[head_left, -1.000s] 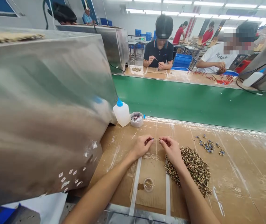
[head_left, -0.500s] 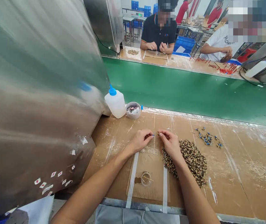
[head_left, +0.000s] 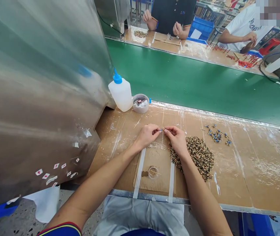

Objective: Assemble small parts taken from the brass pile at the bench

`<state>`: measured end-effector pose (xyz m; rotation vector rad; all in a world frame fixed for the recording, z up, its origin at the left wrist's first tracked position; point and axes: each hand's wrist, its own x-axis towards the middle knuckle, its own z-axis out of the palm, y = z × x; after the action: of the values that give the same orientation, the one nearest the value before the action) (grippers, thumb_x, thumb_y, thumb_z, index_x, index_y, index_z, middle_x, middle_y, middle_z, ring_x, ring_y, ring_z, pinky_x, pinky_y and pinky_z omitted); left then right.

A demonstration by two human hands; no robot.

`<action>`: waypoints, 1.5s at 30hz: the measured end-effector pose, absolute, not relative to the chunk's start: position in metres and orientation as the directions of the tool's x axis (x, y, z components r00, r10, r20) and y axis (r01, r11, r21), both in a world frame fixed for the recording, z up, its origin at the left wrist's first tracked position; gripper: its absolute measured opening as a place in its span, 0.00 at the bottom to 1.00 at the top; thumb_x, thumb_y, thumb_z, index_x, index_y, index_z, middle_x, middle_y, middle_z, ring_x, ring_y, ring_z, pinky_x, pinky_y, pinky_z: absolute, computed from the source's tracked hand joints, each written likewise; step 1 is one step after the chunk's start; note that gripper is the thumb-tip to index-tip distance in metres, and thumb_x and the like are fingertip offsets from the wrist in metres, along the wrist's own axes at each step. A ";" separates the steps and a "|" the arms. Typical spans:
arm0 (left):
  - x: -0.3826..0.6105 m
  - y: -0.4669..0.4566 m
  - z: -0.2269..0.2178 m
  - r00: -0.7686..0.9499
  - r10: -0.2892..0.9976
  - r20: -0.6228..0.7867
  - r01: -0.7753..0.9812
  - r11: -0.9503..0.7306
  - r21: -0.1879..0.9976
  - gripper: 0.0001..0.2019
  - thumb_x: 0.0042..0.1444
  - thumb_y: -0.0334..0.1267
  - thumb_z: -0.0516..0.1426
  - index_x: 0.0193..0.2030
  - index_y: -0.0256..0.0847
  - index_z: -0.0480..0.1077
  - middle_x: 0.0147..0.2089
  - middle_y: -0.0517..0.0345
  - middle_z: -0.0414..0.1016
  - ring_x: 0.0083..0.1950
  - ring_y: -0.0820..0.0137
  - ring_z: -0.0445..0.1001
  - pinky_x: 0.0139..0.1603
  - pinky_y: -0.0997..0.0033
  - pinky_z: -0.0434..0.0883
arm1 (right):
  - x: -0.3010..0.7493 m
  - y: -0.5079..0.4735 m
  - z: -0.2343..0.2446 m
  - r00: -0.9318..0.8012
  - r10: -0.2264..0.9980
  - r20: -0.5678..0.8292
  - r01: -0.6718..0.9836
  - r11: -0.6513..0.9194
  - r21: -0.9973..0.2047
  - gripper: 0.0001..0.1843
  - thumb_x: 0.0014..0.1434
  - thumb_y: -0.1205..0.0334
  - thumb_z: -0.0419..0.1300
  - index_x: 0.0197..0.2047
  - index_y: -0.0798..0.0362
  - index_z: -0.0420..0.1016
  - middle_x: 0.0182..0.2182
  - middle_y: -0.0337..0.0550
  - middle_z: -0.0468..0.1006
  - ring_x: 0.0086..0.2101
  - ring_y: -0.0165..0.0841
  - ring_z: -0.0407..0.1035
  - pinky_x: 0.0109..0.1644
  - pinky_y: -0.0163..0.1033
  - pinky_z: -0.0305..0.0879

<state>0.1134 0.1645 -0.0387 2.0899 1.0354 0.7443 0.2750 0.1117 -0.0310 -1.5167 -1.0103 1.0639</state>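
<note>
My left hand (head_left: pixel 147 135) is closed in a pinch on a tiny blue piece (head_left: pixel 161 130). Fingertip to fingertip with it, my right hand (head_left: pixel 177 139) also pinches something very small; the fingers hide most of it. Both hands hover over the cardboard-covered bench. Under and beside my right wrist spreads a heap of small black-and-tan pieces (head_left: pixel 200 157). Farther right lies a loose group of similar pieces with blue parts (head_left: pixel 217 136). Nearer me, a small clear cup (head_left: pixel 153 172) with a thin stick in it rests on a taped cardboard sheet (head_left: pixel 163 185).
A white bottle with a blue nozzle (head_left: pixel 121 95) stands beside a tape roll (head_left: pixel 140 103) holding scraps. A metal housing (head_left: pixel 44 98) walls off the left. Beyond the bench runs a green belt (head_left: pixel 191 78), with two co-workers seated across it.
My hands have come together, so the fingertips now meet where there was a gap. The view has tilted down. Across the belt, one co-worker's hands have moved apart and lifted.
</note>
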 end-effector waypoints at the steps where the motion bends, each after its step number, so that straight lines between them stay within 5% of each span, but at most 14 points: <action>1: 0.114 0.165 -0.038 0.513 0.837 0.190 0.444 -0.448 0.776 0.06 0.58 0.29 0.59 0.31 0.38 0.75 0.30 0.58 0.77 0.32 0.70 0.71 0.37 0.71 0.66 | 0.275 0.112 -0.031 0.267 0.954 -0.138 0.095 -0.169 -0.981 0.21 0.45 0.44 0.69 0.35 0.51 0.79 0.31 0.45 0.83 0.33 0.37 0.76 0.41 0.43 0.73; 13: 0.113 0.161 -0.032 0.573 0.803 0.163 0.465 -0.482 0.743 0.06 0.57 0.28 0.59 0.29 0.38 0.72 0.28 0.60 0.74 0.33 0.69 0.69 0.36 0.71 0.63 | 0.274 0.109 -0.026 0.294 0.950 -0.107 0.112 -0.146 -0.983 0.20 0.50 0.47 0.66 0.42 0.52 0.80 0.33 0.43 0.82 0.32 0.34 0.74 0.40 0.42 0.71; 23: 0.113 0.161 -0.036 0.528 0.832 0.168 0.479 -0.455 0.751 0.06 0.59 0.29 0.58 0.31 0.38 0.73 0.32 0.56 0.76 0.36 0.68 0.72 0.39 0.70 0.65 | 0.275 0.111 -0.028 0.250 0.952 -0.179 -0.001 -0.185 -0.983 0.22 0.42 0.45 0.72 0.34 0.51 0.78 0.28 0.42 0.82 0.31 0.35 0.76 0.41 0.44 0.75; 45: 0.110 0.163 -0.039 0.584 0.788 0.196 0.397 -0.488 0.778 0.09 0.63 0.34 0.57 0.32 0.39 0.74 0.32 0.57 0.77 0.37 0.67 0.73 0.42 0.69 0.67 | 0.277 0.110 -0.028 0.178 0.970 -0.164 0.078 -0.180 -0.981 0.22 0.44 0.43 0.71 0.34 0.52 0.79 0.26 0.42 0.80 0.29 0.34 0.72 0.38 0.42 0.72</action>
<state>0.1105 0.1635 -0.0395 2.1127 0.9373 0.7159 0.2773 0.1096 -0.0285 -1.4821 -1.0607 1.1578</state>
